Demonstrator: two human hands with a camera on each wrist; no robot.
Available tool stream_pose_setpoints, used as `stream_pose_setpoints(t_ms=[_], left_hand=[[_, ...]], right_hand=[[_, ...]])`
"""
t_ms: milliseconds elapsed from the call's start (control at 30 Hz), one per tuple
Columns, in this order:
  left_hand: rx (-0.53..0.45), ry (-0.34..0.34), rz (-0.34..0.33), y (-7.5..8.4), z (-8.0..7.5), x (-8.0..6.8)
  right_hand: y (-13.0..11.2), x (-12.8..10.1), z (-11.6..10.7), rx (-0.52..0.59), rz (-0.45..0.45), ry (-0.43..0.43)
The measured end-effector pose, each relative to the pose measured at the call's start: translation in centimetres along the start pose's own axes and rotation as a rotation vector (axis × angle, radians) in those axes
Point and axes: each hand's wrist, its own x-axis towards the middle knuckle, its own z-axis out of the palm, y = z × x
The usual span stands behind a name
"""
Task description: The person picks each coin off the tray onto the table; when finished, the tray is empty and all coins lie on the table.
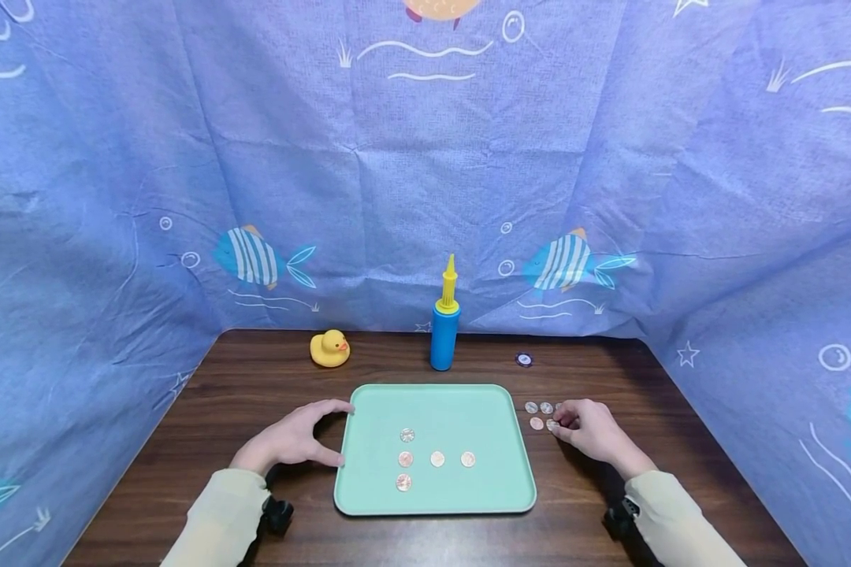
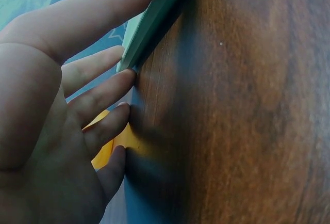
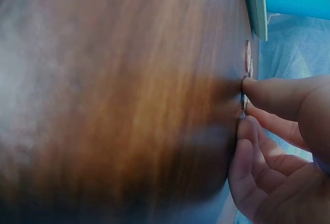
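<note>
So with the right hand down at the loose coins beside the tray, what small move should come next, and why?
Probably pinch and lift one coin: the right hand has its fingertips on the coins on the table, five coins already lie in the green tray, and the left hand steadies its edge.

Both forearms, in pale sleeves, reach forward from the near edge, one on each side. The left hand (image 1: 294, 441) lies palm down with its fingers (image 2: 103, 97) spread and nearly straight, the index stretched toward the far right and the thumb pointing right, nearer the body; the fingertips press down on the counter (image 1: 255, 370). The right hand (image 1: 590, 429) sits low on the right, its knuckles up and its fingers (image 3: 268, 92) curled leftward, thumb and fingertips drawn close together and touching the surface. A dark strap sits at each wrist.
</note>
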Motion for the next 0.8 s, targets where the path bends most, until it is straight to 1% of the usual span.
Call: stream_pose_setpoints(t_ms=[533, 800], left_hand=[[0.006, 0.001, 0.008, -0.13, 0.02, 0.08], [0.01, 0.0, 0.019, -0.46, 0.1, 0.23]], right_hand=[[0.13, -0.02, 0.17, 0.009, 0.016, 0.008], [-0.29, 0.18, -0.23, 0.06, 0.022, 0.034]])
